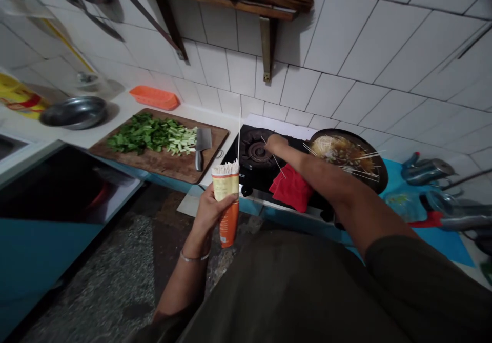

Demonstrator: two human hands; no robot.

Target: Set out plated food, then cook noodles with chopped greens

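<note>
The noodle packet point(226, 207), orange and cream with pale dry strands bristling from its torn top and one strand sticking high, stands upright in the left hand point(210, 210), which is closed around it above the floor before the desk. The right hand point(275, 143) reaches over the burner point(254, 149), fingers curled; whether it grips anything cannot be told. A red cloth point(291, 188) lies under the forearm, beside the wok point(348, 156) with noodles. A cleaver point(202, 145) rests by chopped greens point(151, 134) on the cutting board point(161, 161).

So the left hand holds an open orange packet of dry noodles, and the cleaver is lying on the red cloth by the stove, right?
Not quite. The head view shows the steel cleaver lying on the wooden cutting board beside the chopped greens, not on the red cloth. The left hand does hold the open orange noodle packet.
</note>
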